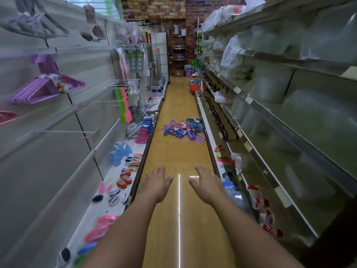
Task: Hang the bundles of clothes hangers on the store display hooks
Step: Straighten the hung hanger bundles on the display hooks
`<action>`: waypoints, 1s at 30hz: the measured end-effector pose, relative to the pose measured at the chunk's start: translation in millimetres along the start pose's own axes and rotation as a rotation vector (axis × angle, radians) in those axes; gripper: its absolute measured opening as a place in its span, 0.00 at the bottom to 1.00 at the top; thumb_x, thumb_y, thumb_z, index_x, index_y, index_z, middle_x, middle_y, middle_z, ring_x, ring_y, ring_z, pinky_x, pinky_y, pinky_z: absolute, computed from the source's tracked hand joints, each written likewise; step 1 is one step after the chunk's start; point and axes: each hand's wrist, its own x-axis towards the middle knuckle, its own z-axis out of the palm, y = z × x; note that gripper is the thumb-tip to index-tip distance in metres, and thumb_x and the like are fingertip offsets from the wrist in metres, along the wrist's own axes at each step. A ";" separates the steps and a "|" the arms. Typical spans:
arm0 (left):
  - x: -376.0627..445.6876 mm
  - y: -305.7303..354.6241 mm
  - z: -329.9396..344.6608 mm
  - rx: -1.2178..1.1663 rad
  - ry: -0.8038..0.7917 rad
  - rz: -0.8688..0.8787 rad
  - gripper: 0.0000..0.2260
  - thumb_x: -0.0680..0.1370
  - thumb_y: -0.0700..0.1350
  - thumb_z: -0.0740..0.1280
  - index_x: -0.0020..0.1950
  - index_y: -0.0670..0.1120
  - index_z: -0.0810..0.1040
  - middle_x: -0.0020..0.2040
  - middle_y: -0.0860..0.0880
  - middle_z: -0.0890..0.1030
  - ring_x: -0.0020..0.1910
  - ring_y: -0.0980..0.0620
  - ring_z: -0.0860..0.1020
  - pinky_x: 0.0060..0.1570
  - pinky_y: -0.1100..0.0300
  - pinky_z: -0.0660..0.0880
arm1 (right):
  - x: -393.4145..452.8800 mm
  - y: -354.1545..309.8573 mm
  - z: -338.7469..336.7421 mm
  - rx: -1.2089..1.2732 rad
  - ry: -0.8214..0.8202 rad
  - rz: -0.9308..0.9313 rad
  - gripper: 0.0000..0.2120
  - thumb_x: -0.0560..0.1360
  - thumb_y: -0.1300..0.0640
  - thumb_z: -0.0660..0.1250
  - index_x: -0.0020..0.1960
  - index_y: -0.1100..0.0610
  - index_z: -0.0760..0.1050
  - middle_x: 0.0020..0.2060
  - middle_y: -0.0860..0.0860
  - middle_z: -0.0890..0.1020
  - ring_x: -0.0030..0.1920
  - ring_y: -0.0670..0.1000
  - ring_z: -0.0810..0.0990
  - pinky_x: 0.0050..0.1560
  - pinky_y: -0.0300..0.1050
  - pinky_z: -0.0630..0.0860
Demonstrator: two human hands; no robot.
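Note:
A pile of hanger bundles [184, 129], purple, pink and blue, lies on the aisle floor well ahead of me, toward the right shelf base. My left hand [156, 182] and my right hand [205, 183] are stretched forward over the floor, palms down, fingers apart, holding nothing. On the left wall a purple hanger bundle [44, 89] hangs on a hook, with grey hangers [32, 24] and brownish hangers [92, 29] on hooks above it. A bare display hook [63, 132] sticks out from the wall lower down.
The yellow aisle floor [178, 101] runs between a left wall shelf [117, 202] holding brushes and small goods and tall right shelving [270, 117] with bagged stock. Red and blue baskets [195, 86] stand on the floor farther back. A brick wall closes the aisle's far end.

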 end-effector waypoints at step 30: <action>474.3 -104.6 -14.1 -0.009 -0.150 0.045 0.28 0.82 0.59 0.50 0.77 0.43 0.56 0.77 0.47 0.58 0.75 0.48 0.60 0.71 0.52 0.61 | 464.1 -13.8 50.4 -0.034 -0.091 0.170 0.29 0.81 0.43 0.53 0.77 0.53 0.53 0.74 0.52 0.63 0.73 0.53 0.62 0.71 0.48 0.61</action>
